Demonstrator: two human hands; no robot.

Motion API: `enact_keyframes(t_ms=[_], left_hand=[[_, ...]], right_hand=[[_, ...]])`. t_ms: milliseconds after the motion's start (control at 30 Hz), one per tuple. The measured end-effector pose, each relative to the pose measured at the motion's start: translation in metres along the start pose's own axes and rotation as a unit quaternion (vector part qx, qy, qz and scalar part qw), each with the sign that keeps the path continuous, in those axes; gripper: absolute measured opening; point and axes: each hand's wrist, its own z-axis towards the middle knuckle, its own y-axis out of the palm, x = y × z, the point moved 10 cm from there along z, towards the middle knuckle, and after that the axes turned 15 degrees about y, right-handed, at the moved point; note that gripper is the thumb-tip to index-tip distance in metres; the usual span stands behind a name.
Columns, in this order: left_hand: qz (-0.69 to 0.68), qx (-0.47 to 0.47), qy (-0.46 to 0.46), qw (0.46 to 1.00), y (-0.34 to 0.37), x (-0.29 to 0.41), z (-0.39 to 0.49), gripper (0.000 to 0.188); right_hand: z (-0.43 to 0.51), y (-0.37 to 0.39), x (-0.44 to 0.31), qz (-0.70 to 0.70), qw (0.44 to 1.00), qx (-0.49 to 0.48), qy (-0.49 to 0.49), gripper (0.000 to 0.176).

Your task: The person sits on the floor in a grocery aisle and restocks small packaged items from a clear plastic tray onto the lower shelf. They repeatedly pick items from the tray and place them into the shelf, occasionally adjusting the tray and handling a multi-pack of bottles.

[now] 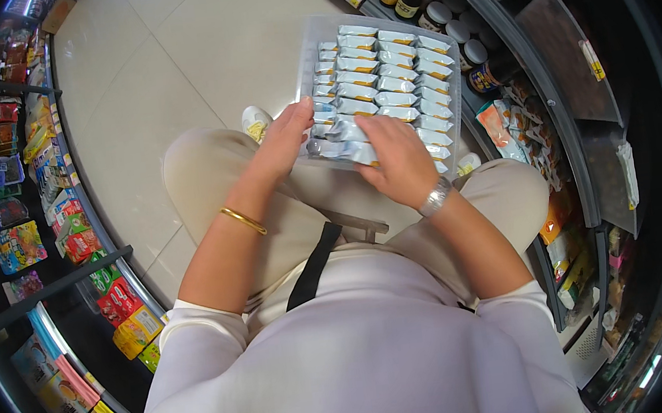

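A translucent plastic bin (458, 102) sits in front of me at my knees, filled with rows of small silver-white wrapped packets (355, 90) with orange-yellow edges. At the bin's left side is my left hand (286, 137), its fingertips against the edge; whether it grips the wall I cannot tell. My right hand (403, 156) is over the near part of the bin, thumb and fingers around a silver packet (355, 150) at the near left corner. Part of that packet is hidden by the hand. Other packets there lie less evenly than the rows behind.
Shelves of bagged snacks (20, 245) run along my left. On the right, a shelf holds dark jars (409, 1), white-lidded jars (438, 14) and piled packets (532, 131). Tiled floor (171, 72) stretches ahead. A stool edge (357, 223) shows between my legs.
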Motion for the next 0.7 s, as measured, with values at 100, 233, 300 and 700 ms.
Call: enact_keyframes(t_ms=[100, 233, 300, 700], left_hand=[[-0.053, -0.041, -0.064, 0.996, 0.007, -0.014, -0.005, 0.086], [-0.064, -0.019, -0.086, 0.994, 0.019, -0.015, -0.004, 0.078], [-0.060, -0.030, -0.085, 0.994, 0.026, -0.011, -0.004, 0.082], [-0.003, -0.081, -0.129, 0.988, 0.039, -0.040, 0.009, 0.076]], right_hand=[[0.009, 0.034, -0.004, -0.064, 0.998, -0.012, -0.017, 0.062], [0.010, 0.048, 0.003, -0.124, 0.992, -0.017, 0.000, 0.061], [0.008, 0.053, 0.009, -0.121, 0.991, -0.046, 0.022, 0.061], [-0.027, 0.021, 0.029, -0.090, 0.995, 0.006, 0.043, 0.055]])
